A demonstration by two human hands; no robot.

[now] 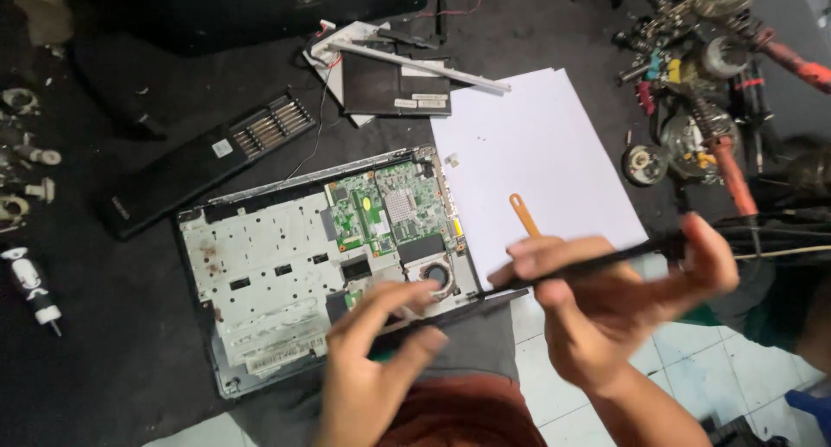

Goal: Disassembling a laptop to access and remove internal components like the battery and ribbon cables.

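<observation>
Both hands pinched a thin black trim strip over the opened laptop's front edge: right hand gripped mid-strip, left hand the near end; prob. light, bendy, snappable.

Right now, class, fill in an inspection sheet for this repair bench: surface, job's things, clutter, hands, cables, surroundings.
Surface: black mat, white paper sheet.
Job's things: opened laptop base with green circuit board and fan; thin black strip.
Clutter: black panel, orange tool, tool heap.
Hands: left hand on the laptop edge; right hand gripping the strip.
Cables: thin wire.
Surroundings: pale tiled floor.
</observation>
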